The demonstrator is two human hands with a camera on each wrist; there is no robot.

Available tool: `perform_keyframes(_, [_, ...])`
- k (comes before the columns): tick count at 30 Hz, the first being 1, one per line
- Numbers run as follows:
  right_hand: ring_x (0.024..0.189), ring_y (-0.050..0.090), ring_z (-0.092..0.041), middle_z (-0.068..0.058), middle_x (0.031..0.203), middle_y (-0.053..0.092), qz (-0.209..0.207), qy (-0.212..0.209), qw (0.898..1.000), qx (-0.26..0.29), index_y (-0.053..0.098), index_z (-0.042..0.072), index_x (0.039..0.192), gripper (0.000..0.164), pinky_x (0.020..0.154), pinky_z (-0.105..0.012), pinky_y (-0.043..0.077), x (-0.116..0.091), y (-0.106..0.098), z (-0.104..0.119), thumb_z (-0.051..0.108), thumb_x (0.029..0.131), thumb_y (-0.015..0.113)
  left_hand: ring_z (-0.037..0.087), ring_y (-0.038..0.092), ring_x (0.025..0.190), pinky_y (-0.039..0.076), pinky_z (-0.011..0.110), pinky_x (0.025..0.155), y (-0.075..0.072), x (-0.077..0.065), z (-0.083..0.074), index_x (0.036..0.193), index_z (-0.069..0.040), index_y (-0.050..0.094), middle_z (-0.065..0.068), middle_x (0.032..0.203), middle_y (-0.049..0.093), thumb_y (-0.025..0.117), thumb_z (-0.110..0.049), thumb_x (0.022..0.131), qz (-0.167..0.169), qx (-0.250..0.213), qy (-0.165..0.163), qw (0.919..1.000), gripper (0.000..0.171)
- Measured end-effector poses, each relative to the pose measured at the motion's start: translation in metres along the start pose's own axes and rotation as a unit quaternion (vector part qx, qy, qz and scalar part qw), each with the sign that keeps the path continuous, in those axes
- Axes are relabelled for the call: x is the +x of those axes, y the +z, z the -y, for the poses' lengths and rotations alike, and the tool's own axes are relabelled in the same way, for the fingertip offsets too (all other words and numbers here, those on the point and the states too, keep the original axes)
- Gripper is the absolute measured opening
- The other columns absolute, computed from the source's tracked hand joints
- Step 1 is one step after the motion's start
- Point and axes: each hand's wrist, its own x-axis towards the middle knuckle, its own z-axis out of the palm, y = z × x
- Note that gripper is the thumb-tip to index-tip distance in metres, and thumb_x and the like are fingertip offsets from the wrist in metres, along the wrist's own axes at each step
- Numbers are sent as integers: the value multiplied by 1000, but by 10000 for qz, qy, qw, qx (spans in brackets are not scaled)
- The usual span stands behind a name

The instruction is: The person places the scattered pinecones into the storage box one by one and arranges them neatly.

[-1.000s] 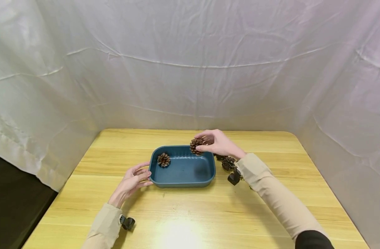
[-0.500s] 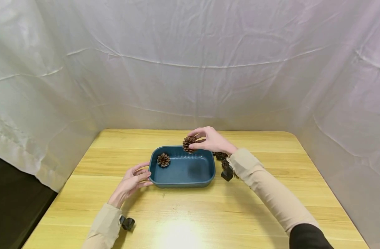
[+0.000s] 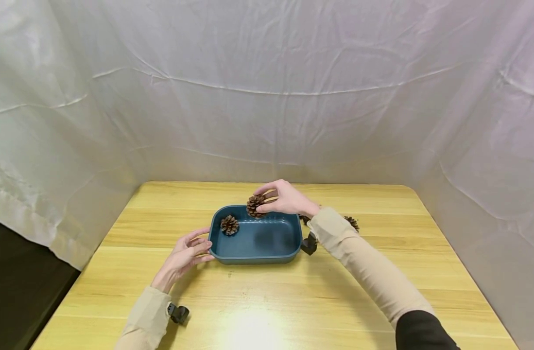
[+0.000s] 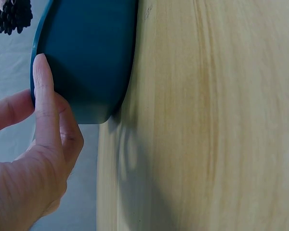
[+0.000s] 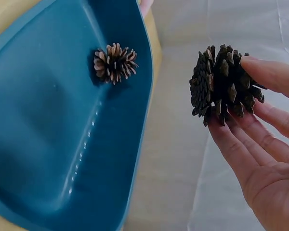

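A pine cone (image 3: 256,206) is pinched between the thumb and fingers of my right hand (image 3: 286,198), above the back of a blue plastic container (image 3: 258,260). In the right wrist view the held pine cone (image 5: 226,84) sits at the fingertips, apart from the container. Another pine cone (image 3: 229,225) lies inside, near the left end. My left hand (image 3: 181,255) holds the container's left end. The left wrist view shows its thumb (image 4: 44,96) against the rim and other fingers around the corner.
Several more pine cones lie on the wooden table (image 3: 267,296) to the container's right, partly hidden by the right forearm; one pine cone (image 3: 352,223) shows behind the sleeve. White cloth (image 3: 267,121) hangs around the table's back and sides.
My right hand has carried the pine cone leftward over the container. More of the pine cone behind the forearm has come into sight. The left hand and container have stayed put.
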Motion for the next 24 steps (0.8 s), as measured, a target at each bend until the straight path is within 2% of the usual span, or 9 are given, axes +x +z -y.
perform_keyframes(8, [123, 64, -32, -15, 132, 65, 116, -28, 9997, 215, 67, 4, 127, 41, 97, -35, 62, 11, 14, -1, 10, 88, 78, 7, 67, 80, 65, 24, 81, 0, 0, 0, 155, 9, 21, 1, 102, 59, 55, 0, 101, 14, -15, 22, 10000, 64])
perform_keyframes(13, [123, 64, -33, -14, 132, 66, 121, -134, 9998, -49, 68, 4, 126, 41, 100, -35, 60, 16, 23, -2, 14, 87, 79, 7, 66, 80, 65, 24, 81, 0, 0, 1, 155, 8, 21, -1, 100, 59, 55, 0, 101, 2, -14, 17, 10000, 64])
perform_keyframes(17, [127, 62, -34, -12, 134, 66, 126, -58, 9996, -264, 68, 6, 127, 44, 106, -37, 57, 21, 28, -3, 16, 87, 80, 7, 67, 80, 65, 24, 81, 0, 1, 1, 155, 8, 21, 0, 100, 59, 55, 0, 101, 31, -34, 26, 10000, 64])
perform_keyframes(24, [127, 61, -34, -11, 133, 66, 161, -10, 9998, -135, 69, 8, 125, 41, 106, -37, 57, 24, 35, -7, 15, 86, 80, 8, 66, 81, 65, 25, 81, 0, 1, 1, 155, 8, 21, -1, 99, 59, 54, 0, 101, 82, -50, 18, 10000, 64])
